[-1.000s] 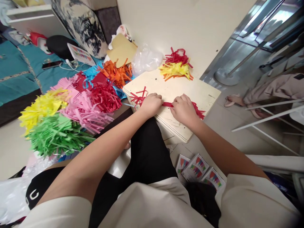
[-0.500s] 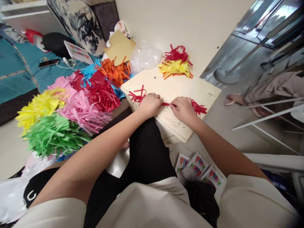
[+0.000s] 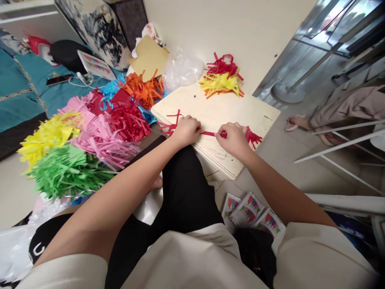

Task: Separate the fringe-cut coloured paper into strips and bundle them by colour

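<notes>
A red tissue-paper tassel [image 3: 208, 133] is stretched across a pale wooden board [image 3: 192, 102], its middle twisted into a narrow band. My left hand [image 3: 188, 130] is closed over its left part, with fringe strips sticking out beyond the knuckles. My right hand [image 3: 233, 138] pinches the band between thumb and fingers, and more red fringe [image 3: 254, 137] spreads out on its far side. Between the two hands the thin band shows bare. Farther back on the board lie a dark red fringed bundle [image 3: 224, 66] and a yellow fringed bundle [image 3: 220, 83] with orange strips under it.
Heaps of pink [image 3: 104, 138], green [image 3: 70, 170] and yellow fringe [image 3: 49, 130] lie left of the board. A clear plastic bag [image 3: 182, 70] sits behind it. Printed packets [image 3: 248, 210] rest on the floor below. At right are white rack bars [image 3: 339, 146] and another person's leg [image 3: 337, 114].
My left hand has shifted slightly left, so more of the red band shows between my hands. My right fingers have curled more around the band. The view has moved a little.
</notes>
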The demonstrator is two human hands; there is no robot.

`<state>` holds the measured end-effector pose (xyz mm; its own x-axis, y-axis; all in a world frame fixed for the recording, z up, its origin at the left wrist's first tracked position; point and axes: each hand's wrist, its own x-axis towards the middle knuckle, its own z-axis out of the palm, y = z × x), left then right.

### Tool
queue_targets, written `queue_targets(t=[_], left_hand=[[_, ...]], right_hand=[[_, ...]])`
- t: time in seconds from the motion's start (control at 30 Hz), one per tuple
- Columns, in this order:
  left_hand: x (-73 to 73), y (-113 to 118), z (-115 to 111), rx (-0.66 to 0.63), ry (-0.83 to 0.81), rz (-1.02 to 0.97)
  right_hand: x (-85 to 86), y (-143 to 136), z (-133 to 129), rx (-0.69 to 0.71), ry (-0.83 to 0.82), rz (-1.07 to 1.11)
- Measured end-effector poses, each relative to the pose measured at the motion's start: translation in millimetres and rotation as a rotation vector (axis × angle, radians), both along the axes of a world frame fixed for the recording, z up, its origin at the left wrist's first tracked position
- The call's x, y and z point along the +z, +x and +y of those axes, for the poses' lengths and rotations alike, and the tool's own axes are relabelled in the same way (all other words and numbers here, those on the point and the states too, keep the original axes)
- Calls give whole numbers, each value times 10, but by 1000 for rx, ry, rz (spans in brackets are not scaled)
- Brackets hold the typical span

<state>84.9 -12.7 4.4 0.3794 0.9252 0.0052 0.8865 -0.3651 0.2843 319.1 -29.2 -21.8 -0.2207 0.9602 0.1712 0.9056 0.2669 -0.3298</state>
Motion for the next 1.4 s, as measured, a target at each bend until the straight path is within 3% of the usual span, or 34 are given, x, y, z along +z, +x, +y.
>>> queue_targets(t=[0.33, 0.7, 1.0, 1.13, 1.27, 1.4], left_hand=[[-2, -1, -8, 33, -4, 5], [-105, -17, 67, 56, 17, -34], [-100, -32, 80, 106, -21, -69], [-134, -42, 102, 90, -10, -124], [-119, -66, 95, 105, -2, -92], [-51, 22, -97, 26, 181, 13]], right_hand=[[-7, 6, 22, -26, -27, 2], [-110, 21, 108, -13, 13, -14], [1, -3, 74, -13, -42, -46], [37, -33, -26, -16, 24, -68], [33, -82, -141, 71, 147, -162], [-5, -122, -195, 119, 189, -241]])
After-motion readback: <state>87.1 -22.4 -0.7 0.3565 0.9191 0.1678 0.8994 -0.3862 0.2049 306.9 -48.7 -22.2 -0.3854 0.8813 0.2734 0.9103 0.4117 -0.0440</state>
